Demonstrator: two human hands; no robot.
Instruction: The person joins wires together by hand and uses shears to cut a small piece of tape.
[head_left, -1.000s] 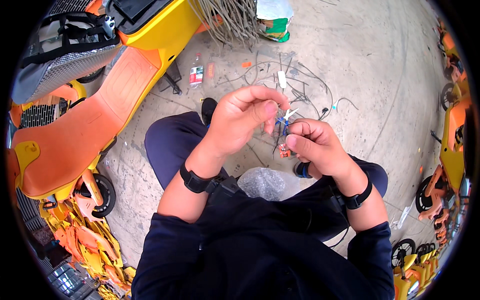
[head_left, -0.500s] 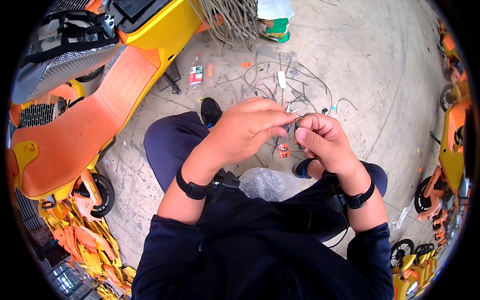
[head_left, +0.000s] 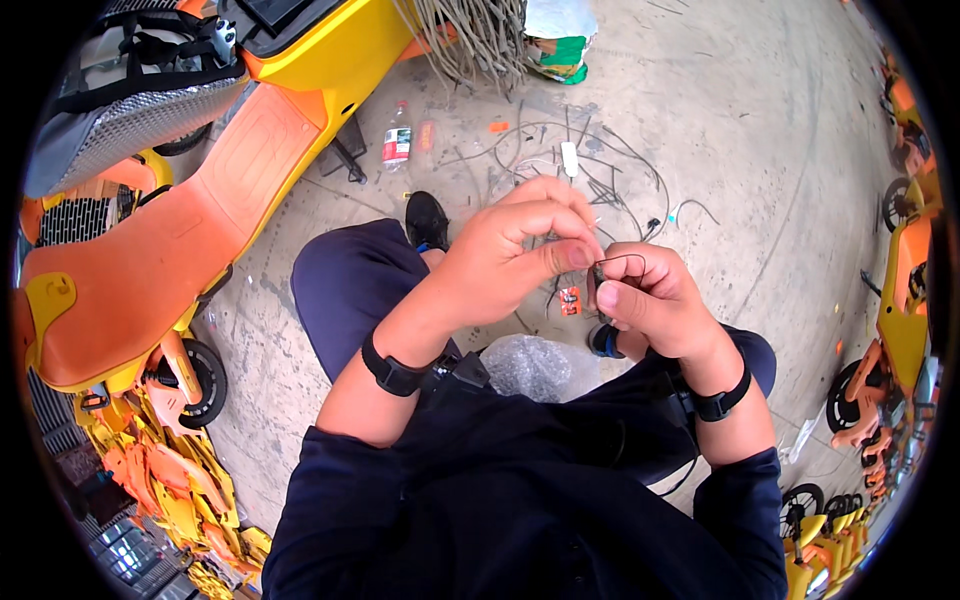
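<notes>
My left hand (head_left: 515, 255) is closed, its thumb and forefinger pinched at one end of a thin dark wire (head_left: 630, 257). Beside it, my right hand (head_left: 655, 300) grips a small dark piece between thumb and curled fingers. The wire loops over the right fingertips, and the fingers mostly hide the small piece. Both hands are held close together in front of my knees. Below them on the floor lies a small orange-red packet (head_left: 570, 301). Just beyond, loose dark cables (head_left: 630, 160) are strewn with a white oblong piece (head_left: 569, 158) among them.
A yellow and orange scooter body (head_left: 190, 225) stands at the left. Further off are a bundle of grey cables (head_left: 470, 45), a white and green bag (head_left: 558, 45) and a plastic bottle (head_left: 397, 140). Bubble wrap (head_left: 535, 368) sits between my legs. More scooters (head_left: 900, 300) line the right.
My left fingers have curled in and the thumb now presses near the wire's end. The right hand has shifted slightly toward me, still gripping the small dark piece.
</notes>
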